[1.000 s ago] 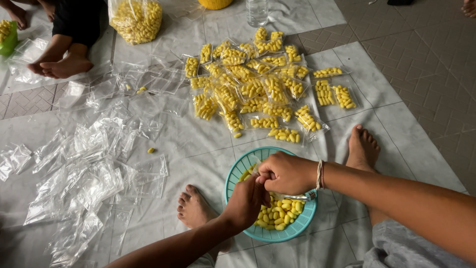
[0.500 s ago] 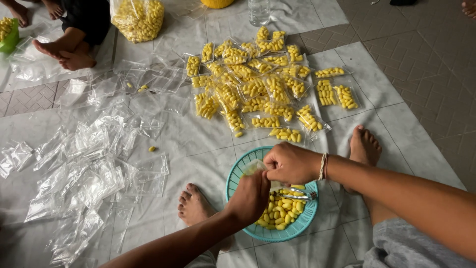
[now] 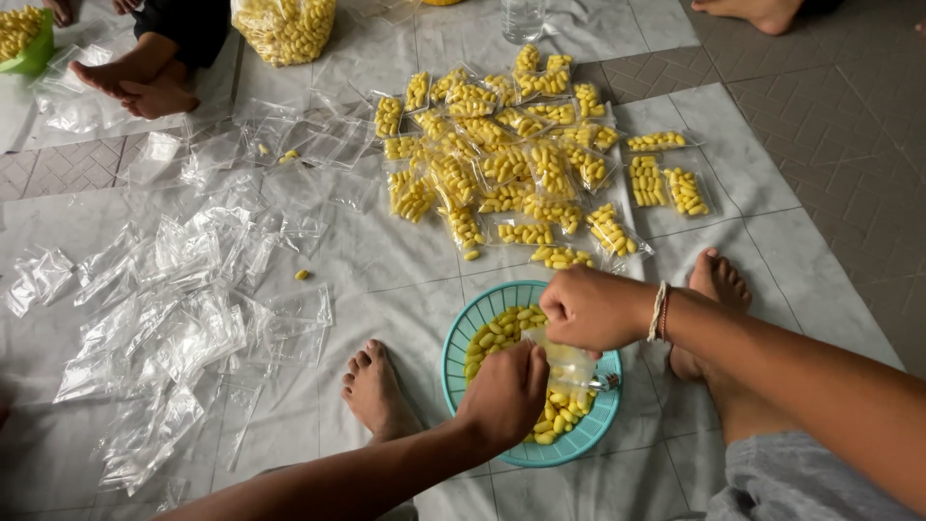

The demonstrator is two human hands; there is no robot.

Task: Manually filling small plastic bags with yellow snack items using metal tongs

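Tiled floor under sheeting (image 3: 386,260) | filled packets (image 3: 511,164) heaped at 12 o'clock, empties (image 3: 183,328) at 9 | our left hand (image 3: 506,396) and right hand (image 3: 593,309) grip one small clear bag (image 3: 569,365) over the teal basket (image 3: 463,338), half full of yellow pieces (image 3: 502,333)

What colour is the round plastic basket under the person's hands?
The round slotted plastic basket is teal, a light blue-green, holding small yellow oval pieces; the head view shows it.

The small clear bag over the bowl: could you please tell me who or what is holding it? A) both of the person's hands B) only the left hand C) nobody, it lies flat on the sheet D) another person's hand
A: the left hand and the right hand both grip the small clear bag above the teal bowl of yellow pieces.
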